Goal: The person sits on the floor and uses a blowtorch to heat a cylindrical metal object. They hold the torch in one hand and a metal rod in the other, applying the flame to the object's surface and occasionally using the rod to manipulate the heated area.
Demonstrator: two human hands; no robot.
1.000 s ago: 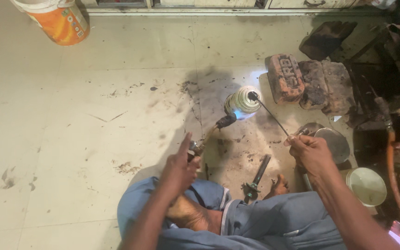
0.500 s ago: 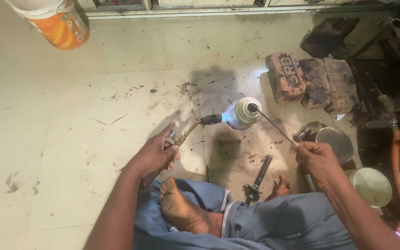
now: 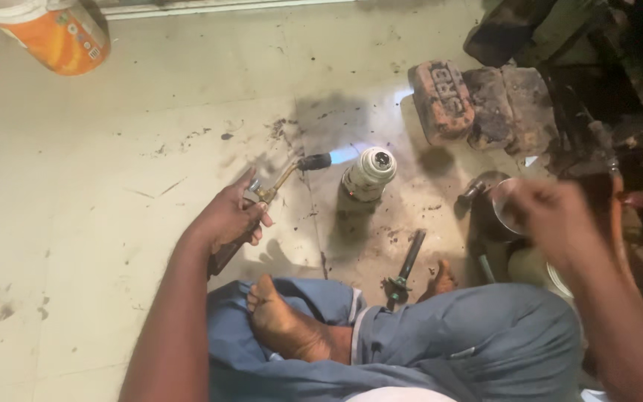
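Your left hand (image 3: 228, 218) has its grip wrapped around the handle of a blowtorch (image 3: 284, 180), fingers pressed tight on it just above the floor (image 3: 113, 164). The torch's thin brass neck rises up and to the right from your fist to a dark nozzle, and a pale blue flame (image 3: 345, 154) leaves that nozzle. The flame points at a small white cylinder (image 3: 369, 174) that stands tilted on the stained patch of floor; flame tip and cylinder top look very close, but you cannot tell whether they touch.

Your right hand (image 3: 552, 216) is blurred. It hovers over a round metal bowl (image 3: 506, 205) at the right; whether its grip is spread or pinching something cannot be told.

You sit cross-legged in blue trousers, with 1 bare foot (image 3: 288, 324) tucked against your knee. A dark metal tool (image 3: 407, 266) lies on the floor between that foot and the cylinder. 2 worn bricks (image 3: 478, 100) lie side by side beyond the cylinder. An orange-and-white bucket (image 3: 50, 33) stands well apart at the far left corner.
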